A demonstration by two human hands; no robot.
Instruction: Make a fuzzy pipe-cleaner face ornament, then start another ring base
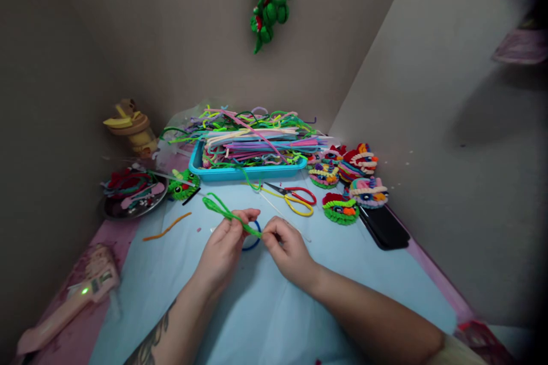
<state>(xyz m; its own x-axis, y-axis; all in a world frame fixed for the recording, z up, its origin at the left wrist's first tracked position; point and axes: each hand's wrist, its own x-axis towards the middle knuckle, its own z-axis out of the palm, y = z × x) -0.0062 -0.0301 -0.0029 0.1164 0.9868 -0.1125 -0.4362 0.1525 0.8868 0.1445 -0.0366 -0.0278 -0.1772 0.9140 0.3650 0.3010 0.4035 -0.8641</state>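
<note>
A green pipe cleaner (220,206), bent into a long loop, is held above the blue table cover. My left hand (226,239) pinches it near the middle, the looped end pointing up and to the left. At its other end, the fingertips of my right hand (287,245) are closed on the green strand. Just behind and below the fingers lies a blue pipe cleaner (252,246), curved and partly hidden by my hands. Red-and-yellow scissors (295,198) rest a little beyond my right hand, their blades partly apart.
A blue tray (252,172) heaped with colourful pipe cleaners stands at the back. To the right are several fuzzy animal-faced pieces (340,209) and a black phone (387,228). At left lie an orange pipe cleaner (166,228), a metal bowl (132,212) and a pink glue gun (72,308) with a lit green light.
</note>
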